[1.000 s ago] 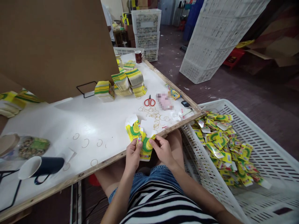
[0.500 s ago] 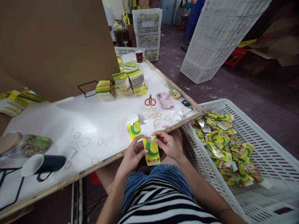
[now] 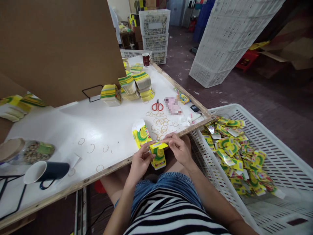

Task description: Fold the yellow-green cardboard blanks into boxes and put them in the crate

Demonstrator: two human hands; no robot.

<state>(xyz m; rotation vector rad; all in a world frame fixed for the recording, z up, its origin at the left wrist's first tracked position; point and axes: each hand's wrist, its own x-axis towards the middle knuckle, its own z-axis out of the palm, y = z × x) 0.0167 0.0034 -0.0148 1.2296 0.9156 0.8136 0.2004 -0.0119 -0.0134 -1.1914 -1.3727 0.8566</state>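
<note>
My left hand (image 3: 140,160) and my right hand (image 3: 179,148) both grip a small yellow-and-green carton (image 3: 158,154) just below the table's near edge, over my lap. The carton stands upright and folded into a box, with its top flap pressed down under my right fingers. A second flat carton (image 3: 141,133) of the same print lies on the white table (image 3: 73,127) just above my hands. Loose rubber bands (image 3: 160,124) are scattered beside it.
A white plastic crate (image 3: 288,163) at my right holds several flat yellow-green cartons (image 3: 232,147). Bundled carton stacks (image 3: 133,85), red scissors (image 3: 157,106), a dark mug (image 3: 46,171) lying on its side, a jar (image 3: 29,151) and a cardboard sheet (image 3: 58,45) occupy the table. Stacked crates (image 3: 227,36) stand beyond.
The carton in my hands went from a flat blank to a folded box, and its top flap has been closed. My hands shifted slightly right along the table edge.
</note>
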